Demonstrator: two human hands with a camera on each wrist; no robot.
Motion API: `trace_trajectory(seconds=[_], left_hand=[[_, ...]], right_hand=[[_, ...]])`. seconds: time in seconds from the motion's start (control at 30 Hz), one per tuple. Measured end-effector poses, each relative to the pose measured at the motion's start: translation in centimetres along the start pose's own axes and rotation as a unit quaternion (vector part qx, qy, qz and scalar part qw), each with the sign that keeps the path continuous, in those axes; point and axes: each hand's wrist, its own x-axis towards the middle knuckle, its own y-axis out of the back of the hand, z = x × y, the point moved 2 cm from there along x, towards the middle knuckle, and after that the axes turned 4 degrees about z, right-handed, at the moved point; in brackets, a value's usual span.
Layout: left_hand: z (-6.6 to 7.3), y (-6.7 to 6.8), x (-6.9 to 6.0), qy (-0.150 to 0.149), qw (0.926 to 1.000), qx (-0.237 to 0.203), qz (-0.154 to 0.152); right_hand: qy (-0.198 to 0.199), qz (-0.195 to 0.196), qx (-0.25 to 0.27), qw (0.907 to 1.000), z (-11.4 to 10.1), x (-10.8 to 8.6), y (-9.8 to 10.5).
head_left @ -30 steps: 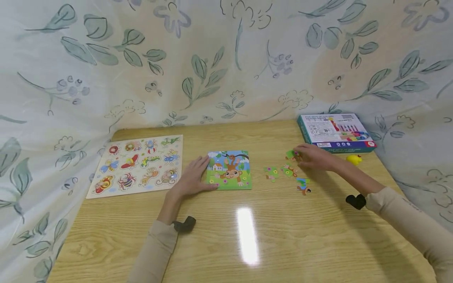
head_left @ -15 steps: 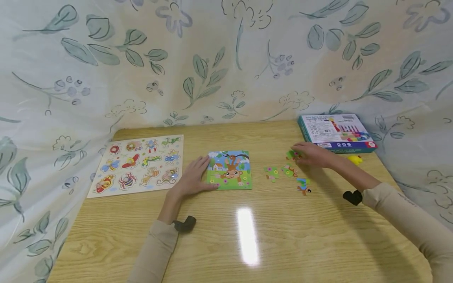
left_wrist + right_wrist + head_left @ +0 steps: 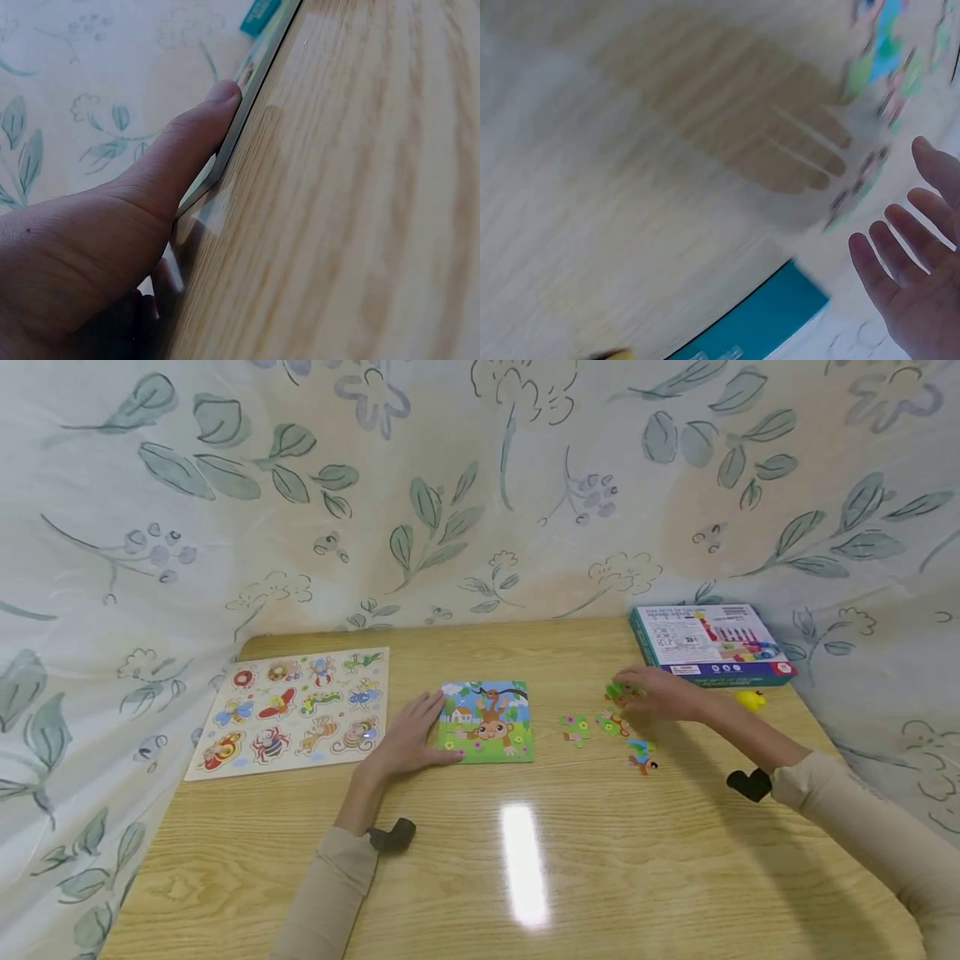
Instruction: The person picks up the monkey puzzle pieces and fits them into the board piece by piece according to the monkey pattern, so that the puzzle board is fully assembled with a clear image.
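Looks like an indoor play corner: hung with floral cloth (image 3: 450, 577) behind the wood-grain tabletop (image 3: 615, 860), set with children's picture puzzles (image 3: 491, 727) on it.

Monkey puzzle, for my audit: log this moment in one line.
left hand: touching monkey puzzle | right hand: spread near loose pieces | insect board: at left

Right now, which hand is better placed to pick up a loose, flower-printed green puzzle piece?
Probably the right hand: it is right beside the green puzzle pieces, while the left hand touches the square monkey-picture panel farther away.
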Motion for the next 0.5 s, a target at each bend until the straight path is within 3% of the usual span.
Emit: trace_trajectory(seconds=[0.1,0.27,0.5], left_hand=[[0.0,-0.1,-0.1,-0.003,1.0000,0.002,-0.001],[0.1,0.1,-0.4,-0.001,1.0000,-0.003,-0.003],[0.1,0.1,0.0,-0.005,1.0000,-0.001,-0.001]], right_hand=[[0.006,-0.015,0.012,0.9998,-1.3,-0.3,-0.8],[0.018,-0.031,-0.017,0.9992,-3.2,-0.7,-1.6],[0.017,-0.040,-0.030,0.9986,-3.7,-1.6,-1.1]])
